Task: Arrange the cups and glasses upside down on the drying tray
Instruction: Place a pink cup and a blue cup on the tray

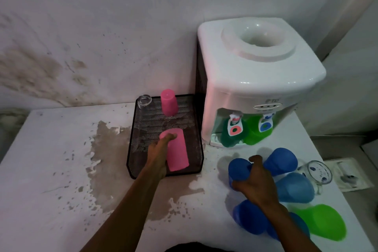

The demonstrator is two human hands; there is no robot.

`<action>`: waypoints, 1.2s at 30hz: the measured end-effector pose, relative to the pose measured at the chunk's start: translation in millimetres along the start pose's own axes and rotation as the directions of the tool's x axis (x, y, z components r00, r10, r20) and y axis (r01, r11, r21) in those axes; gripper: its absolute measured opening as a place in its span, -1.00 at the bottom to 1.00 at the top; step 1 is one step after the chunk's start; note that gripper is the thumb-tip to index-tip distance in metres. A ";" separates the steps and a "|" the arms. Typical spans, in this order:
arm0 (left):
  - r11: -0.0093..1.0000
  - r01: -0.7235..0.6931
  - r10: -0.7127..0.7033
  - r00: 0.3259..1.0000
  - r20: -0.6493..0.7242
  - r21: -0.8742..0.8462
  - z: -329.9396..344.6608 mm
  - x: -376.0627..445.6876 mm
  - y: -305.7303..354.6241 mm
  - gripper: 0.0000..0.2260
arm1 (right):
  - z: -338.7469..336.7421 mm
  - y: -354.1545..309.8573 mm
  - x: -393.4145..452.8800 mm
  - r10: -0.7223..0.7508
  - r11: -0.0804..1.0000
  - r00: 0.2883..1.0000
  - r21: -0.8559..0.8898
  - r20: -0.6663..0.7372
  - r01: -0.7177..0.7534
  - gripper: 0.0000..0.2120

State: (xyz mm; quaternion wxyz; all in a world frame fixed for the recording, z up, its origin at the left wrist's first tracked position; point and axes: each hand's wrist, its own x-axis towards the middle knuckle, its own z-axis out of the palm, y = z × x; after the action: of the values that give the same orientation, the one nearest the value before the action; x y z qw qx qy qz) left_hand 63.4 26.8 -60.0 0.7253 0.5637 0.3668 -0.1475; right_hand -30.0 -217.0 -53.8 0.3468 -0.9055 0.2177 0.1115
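A black mesh drying tray point(141, 129) lies on the white table. At its back stand a clear glass point(144, 101) and a pink cup point(169, 102), both upside down. My left hand point(158, 154) grips a second pink cup point(177, 153) over the tray's front, bottom end up and tilted. My right hand point(254, 180) is closed around a blue cup point(238, 169) on the table to the right of the tray. Several more blue cups point(281, 160) and a green cup point(322, 224) lie around it, with a clear glass mug point(317, 172) further right.
A white water dispenser point(255, 80) stands right of the tray against the wall, with green cups point(233, 135) under its taps. The table's paint point(106, 161) is worn left of the tray. The table's right edge runs close past the cups.
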 end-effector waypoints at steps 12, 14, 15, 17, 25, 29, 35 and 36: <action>0.881 0.398 -0.367 0.916 0.160 -0.257 -48.6 52.8 45.5 -0.41 | 45.2 -98.4 -0.4 -0.005 0.721 0.999 0.693 0.048 -0.030 -0.48; 0.927 0.347 -0.328 0.934 0.142 -0.140 -51.7 58.5 60.5 -0.44 | 55.4 -111.9 5.9 0.037 0.707 0.995 0.701 0.092 -0.091 -0.52; 0.951 0.302 -0.294 0.949 0.117 -0.059 -52.1 61.5 66.5 -0.46 | 59.7 -117.0 8.9 0.056 0.709 0.992 0.695 0.111 -0.118 -0.53; 0.970 0.151 -0.151 0.988 -0.014 0.190 -53.7 74.2 72.4 -0.38 | 68.6 -125.3 17.0 0.117 0.721 0.984 0.670 0.136 -0.179 -0.56; 0.343 -0.213 0.445 0.894 0.041 0.915 -55.5 104.2 89.8 -0.37 | 93.1 -151.6 54.0 0.220 0.395 0.795 0.694 0.565 -0.603 -0.65; 0.204 -0.217 0.454 0.885 0.104 0.955 -50.0 117.7 92.3 -0.27 | 90.5 -164.3 67.4 0.151 0.337 0.750 0.680 0.644 -0.652 -0.63; 0.201 -0.317 0.484 0.855 0.188 0.927 -48.4 124.7 92.2 -0.21 | 94.3 -182.8 89.6 0.231 0.743 0.892 0.522 0.389 -0.420 -0.64; 0.197 -0.340 0.486 0.848 0.210 0.919 -48.4 124.7 91.1 -0.21 | 93.7 -185.7 93.8 0.202 0.847 0.936 0.427 0.289 -0.315 -0.60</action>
State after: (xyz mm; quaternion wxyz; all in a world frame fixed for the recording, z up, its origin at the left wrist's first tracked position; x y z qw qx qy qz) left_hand 188.6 125.8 -87.1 0.2518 0.9587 0.0929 -0.0944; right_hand 135.3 -59.9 -48.1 0.5591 -0.7377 0.3166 0.2072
